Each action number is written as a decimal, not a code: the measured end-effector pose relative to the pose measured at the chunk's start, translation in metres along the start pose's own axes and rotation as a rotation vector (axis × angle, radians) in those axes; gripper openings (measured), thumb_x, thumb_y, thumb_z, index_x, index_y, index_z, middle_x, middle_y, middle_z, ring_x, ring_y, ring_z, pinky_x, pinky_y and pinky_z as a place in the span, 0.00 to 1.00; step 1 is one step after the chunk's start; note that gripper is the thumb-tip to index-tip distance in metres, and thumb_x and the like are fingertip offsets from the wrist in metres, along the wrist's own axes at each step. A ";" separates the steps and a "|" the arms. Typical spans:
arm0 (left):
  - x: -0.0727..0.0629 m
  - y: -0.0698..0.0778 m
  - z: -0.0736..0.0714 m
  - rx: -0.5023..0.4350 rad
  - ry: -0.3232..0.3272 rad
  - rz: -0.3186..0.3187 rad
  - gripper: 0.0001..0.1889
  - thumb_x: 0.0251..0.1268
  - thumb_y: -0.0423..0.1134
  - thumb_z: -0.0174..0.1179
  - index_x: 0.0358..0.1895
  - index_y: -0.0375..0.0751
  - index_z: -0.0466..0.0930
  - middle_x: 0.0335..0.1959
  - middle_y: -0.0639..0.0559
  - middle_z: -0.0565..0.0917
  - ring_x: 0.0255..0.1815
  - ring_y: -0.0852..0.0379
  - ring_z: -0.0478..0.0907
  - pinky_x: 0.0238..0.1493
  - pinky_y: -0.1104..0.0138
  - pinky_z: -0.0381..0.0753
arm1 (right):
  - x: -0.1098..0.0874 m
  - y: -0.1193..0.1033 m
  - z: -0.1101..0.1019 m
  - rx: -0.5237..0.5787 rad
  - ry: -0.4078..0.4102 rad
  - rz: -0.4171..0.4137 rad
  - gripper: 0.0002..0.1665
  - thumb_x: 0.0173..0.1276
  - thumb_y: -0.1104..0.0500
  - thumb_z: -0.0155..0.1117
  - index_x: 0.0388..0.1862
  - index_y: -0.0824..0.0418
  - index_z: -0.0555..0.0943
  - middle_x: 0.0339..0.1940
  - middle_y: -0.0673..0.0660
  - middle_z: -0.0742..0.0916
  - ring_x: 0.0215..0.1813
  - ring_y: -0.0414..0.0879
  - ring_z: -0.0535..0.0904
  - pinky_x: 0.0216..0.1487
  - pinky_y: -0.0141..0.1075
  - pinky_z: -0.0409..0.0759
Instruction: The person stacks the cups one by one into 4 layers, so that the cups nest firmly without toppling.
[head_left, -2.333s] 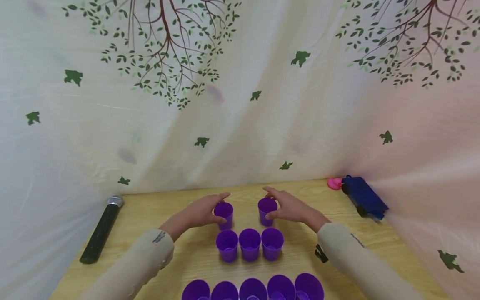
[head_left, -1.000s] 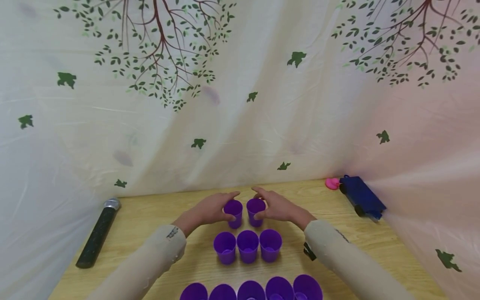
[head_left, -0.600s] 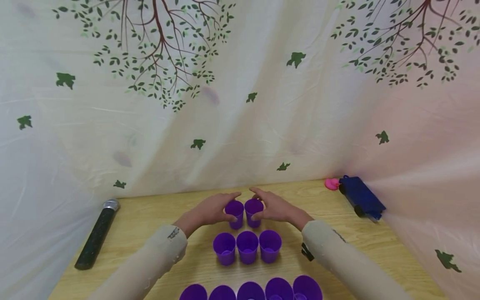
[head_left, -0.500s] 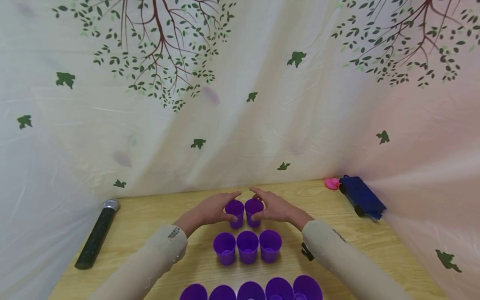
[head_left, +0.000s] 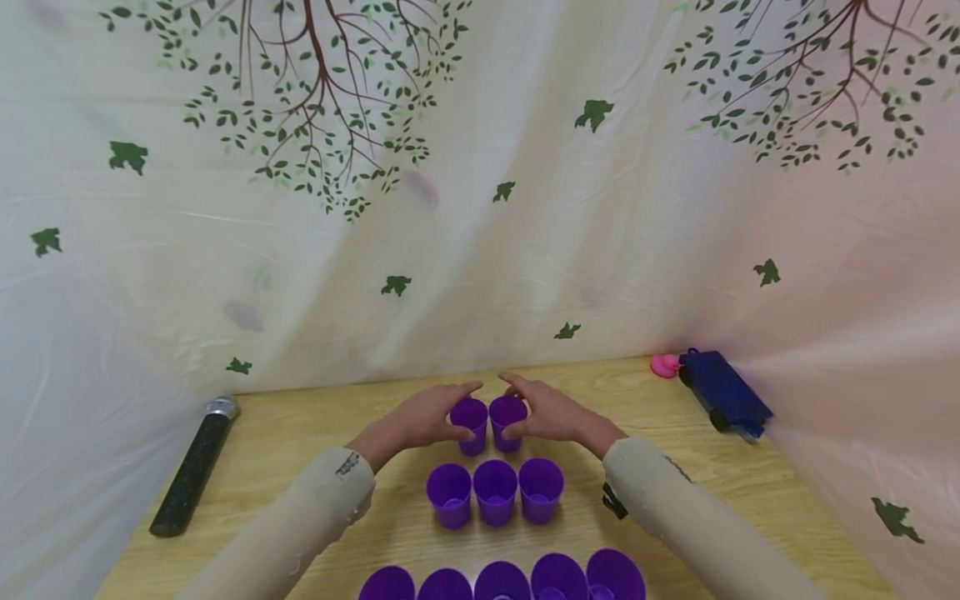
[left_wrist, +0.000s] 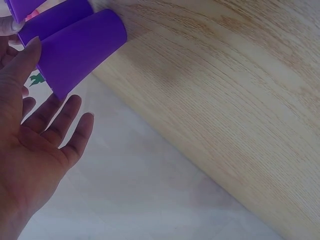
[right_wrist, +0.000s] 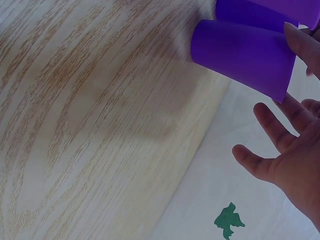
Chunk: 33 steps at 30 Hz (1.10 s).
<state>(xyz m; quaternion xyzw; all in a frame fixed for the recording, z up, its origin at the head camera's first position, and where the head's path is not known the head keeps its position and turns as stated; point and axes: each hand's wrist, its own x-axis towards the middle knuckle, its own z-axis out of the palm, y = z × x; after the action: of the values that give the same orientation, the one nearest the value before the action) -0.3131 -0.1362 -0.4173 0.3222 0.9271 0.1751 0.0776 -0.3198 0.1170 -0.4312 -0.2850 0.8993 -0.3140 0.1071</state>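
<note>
Two purple plastic cups stand upright side by side at the back of the group. My left hand (head_left: pixel 426 417) holds the left cup (head_left: pixel 474 442) near its rim, thumb in front and fingers behind. The right cup (head_left: pixel 504 442) is held the same way by my right hand (head_left: pixel 551 412). In the left wrist view the thumb presses the purple cup (left_wrist: pixel 85 50) by its rim, while the other fingers spread below. In the right wrist view the thumb and a finger pinch the rim end of the purple cup (right_wrist: pixel 240 57).
Three purple cups (head_left: pixel 495 496) form a row just in front, and a nearer row of several cups (head_left: pixel 558 579) is cut off by the frame. A microphone (head_left: pixel 191 475) lies at left. A blue toy cart (head_left: pixel 723 392) and pink toy duck (head_left: pixel 663 365) are at right. A printed curtain (head_left: pixel 337 292) hangs behind the table (head_left: pixel 300 433).
Both hands have brought their cups inward, from well apart to side by side. Over the last half second the hands and cups have stayed put.
</note>
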 end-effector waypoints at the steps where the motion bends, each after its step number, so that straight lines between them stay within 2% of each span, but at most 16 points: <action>1: 0.000 0.000 0.000 0.001 0.000 -0.001 0.42 0.63 0.49 0.70 0.77 0.43 0.61 0.67 0.40 0.78 0.68 0.43 0.74 0.70 0.51 0.72 | 0.000 0.000 0.000 0.000 0.000 0.000 0.57 0.59 0.49 0.75 0.81 0.58 0.55 0.64 0.60 0.81 0.66 0.56 0.77 0.67 0.54 0.75; 14: 0.002 -0.001 -0.001 0.006 0.007 0.005 0.42 0.62 0.49 0.70 0.77 0.43 0.60 0.65 0.41 0.79 0.67 0.44 0.75 0.69 0.51 0.73 | 0.002 0.001 -0.001 -0.008 -0.003 0.016 0.57 0.60 0.48 0.75 0.82 0.56 0.54 0.65 0.60 0.81 0.66 0.55 0.78 0.67 0.53 0.76; 33: 0.001 0.000 0.000 0.040 0.016 0.007 0.42 0.61 0.50 0.70 0.76 0.43 0.62 0.64 0.41 0.80 0.66 0.44 0.77 0.68 0.52 0.74 | 0.000 0.000 -0.001 0.000 0.001 -0.018 0.57 0.59 0.52 0.75 0.81 0.59 0.55 0.63 0.60 0.82 0.64 0.55 0.79 0.67 0.54 0.76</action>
<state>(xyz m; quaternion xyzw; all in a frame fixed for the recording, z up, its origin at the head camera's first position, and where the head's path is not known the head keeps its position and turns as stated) -0.3139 -0.1350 -0.4176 0.3255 0.9299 0.1593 0.0632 -0.3204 0.1171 -0.4302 -0.2927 0.8969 -0.3149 0.1038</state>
